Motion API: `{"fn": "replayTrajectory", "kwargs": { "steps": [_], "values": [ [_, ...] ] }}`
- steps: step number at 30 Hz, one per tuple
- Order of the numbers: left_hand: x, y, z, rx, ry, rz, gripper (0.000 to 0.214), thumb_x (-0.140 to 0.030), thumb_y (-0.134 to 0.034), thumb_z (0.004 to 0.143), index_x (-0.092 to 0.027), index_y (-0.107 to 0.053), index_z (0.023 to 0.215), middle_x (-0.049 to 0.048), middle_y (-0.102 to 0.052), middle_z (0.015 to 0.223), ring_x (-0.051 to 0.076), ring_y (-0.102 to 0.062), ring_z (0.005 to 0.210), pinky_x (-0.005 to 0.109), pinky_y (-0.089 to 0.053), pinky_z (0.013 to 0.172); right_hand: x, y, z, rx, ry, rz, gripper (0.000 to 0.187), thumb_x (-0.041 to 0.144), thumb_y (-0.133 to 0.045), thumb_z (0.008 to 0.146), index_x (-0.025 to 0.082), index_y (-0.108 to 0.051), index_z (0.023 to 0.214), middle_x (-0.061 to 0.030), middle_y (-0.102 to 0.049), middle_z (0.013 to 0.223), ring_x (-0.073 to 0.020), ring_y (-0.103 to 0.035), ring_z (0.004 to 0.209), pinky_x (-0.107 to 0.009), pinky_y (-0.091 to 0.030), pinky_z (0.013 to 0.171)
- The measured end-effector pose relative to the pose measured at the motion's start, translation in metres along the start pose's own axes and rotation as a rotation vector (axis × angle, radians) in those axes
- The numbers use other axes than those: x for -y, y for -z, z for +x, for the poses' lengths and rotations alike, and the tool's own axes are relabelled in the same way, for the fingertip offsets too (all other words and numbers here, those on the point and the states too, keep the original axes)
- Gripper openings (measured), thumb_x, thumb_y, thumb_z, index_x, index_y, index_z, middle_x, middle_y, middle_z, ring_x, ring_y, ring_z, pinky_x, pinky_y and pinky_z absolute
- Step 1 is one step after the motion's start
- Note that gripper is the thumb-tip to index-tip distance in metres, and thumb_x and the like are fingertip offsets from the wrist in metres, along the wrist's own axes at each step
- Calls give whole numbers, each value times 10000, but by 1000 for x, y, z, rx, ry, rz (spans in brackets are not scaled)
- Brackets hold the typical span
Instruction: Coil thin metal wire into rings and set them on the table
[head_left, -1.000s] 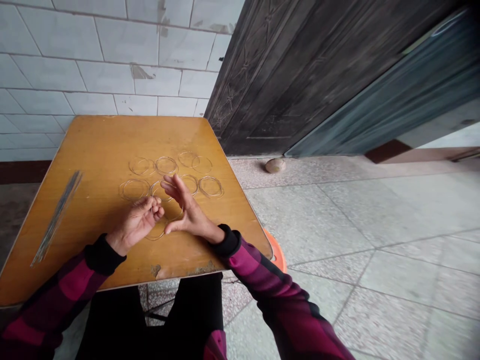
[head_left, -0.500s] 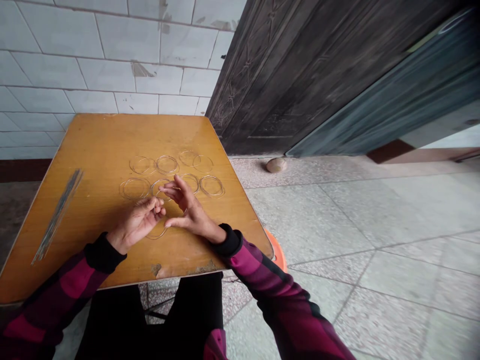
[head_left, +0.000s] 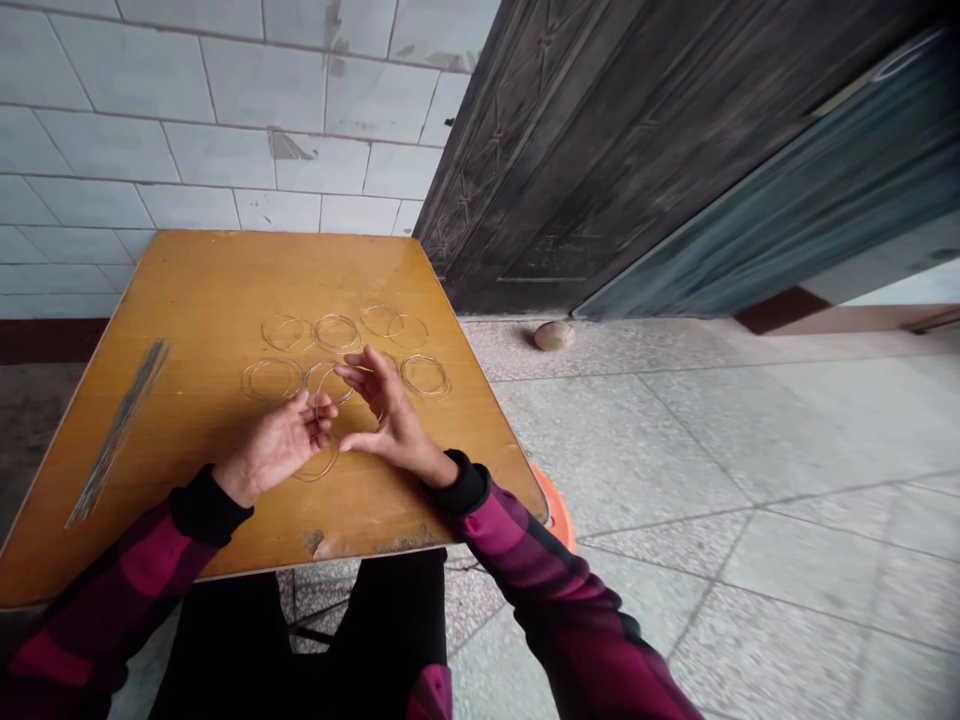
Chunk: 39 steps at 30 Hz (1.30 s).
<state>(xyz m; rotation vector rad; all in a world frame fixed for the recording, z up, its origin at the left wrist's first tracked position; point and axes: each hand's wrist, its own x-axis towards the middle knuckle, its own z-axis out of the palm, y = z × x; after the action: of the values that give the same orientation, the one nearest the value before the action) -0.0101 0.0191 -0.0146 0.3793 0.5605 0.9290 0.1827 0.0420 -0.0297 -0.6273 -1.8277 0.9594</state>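
Over the table's near middle, my left hand [head_left: 274, 445] has its palm turned up and its fingers loosely curled around a thin wire ring [head_left: 318, 392]. Part of that ring is hidden by the fingers. Facing it from the right, my right hand [head_left: 386, 420] is open, thumb and fingers spread in a C shape; I cannot tell whether it touches the wire. Below both hands lies another wire loop [head_left: 319, 473]. Beyond them several coiled wire rings rest in two rows, among them a coil [head_left: 337, 318] at the back and one [head_left: 405, 375] at the right.
A bundle of straight wires [head_left: 120, 430] lies along the left side of the wooden table [head_left: 210, 275]. An orange stool [head_left: 555, 510] shows under the right edge. A tiled wall [head_left: 247, 150], a dark door [head_left: 540, 200] and a round stone [head_left: 553, 335] are beyond.
My left fingers have loosened and opened a little from a tighter pinch. My right hand has shifted slightly to the right, still spread. The rings on the table stay put.
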Motion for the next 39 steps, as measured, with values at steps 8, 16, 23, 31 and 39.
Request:
{"fn": "replayTrajectory", "kwargs": {
  "steps": [8, 16, 23, 31, 39],
  "values": [
    [-2, 2, 0, 30, -51, 34, 133, -196, -775, 760, -116, -697, 831, 30, -656, 798, 80, -582, 667, 184, -488, 595, 0, 2, 0, 19, 41, -55, 1160, 639, -754, 665, 350, -62, 1550, -142, -298, 1512, -300, -465, 1362, -515, -377, 1160],
    [-1, 1, 0, 44, -37, 16, 164, -180, -799, 725, -98, -708, 834, 44, -670, 791, 89, -596, 660, 187, -505, 598, 0, 1, 0, 6, 19, -34, 1188, 647, -770, 630, 359, -72, 1547, -145, -306, 1504, -306, -483, 1343, -525, -390, 1147],
    [-1, -2, -1, 32, -53, 46, 186, -175, -833, 686, -103, -702, 797, 20, -662, 727, 80, -589, 630, 185, -493, 574, 1, 2, 0, 22, 70, 36, 1162, 562, -810, 649, 389, -90, 1544, -129, -274, 1540, -292, -487, 1343, -513, -389, 1151],
    [-2, -3, 0, 48, -62, 66, 227, -216, -861, 666, -107, -702, 784, 6, -655, 721, 67, -595, 646, 163, -498, 587, 0, 0, 0, 24, -3, 81, 1240, 555, -845, 589, 388, -73, 1545, -128, -250, 1572, -311, -443, 1380, -524, -353, 1174],
    [-2, -2, 0, 39, -74, 65, 215, -168, -874, 637, -106, -728, 783, 28, -705, 788, 65, -627, 658, 146, -527, 616, -1, 1, 0, 21, 81, 65, 1147, 517, -827, 651, 417, -101, 1533, -108, -288, 1540, -288, -482, 1351, -510, -400, 1153]
  ]
}}
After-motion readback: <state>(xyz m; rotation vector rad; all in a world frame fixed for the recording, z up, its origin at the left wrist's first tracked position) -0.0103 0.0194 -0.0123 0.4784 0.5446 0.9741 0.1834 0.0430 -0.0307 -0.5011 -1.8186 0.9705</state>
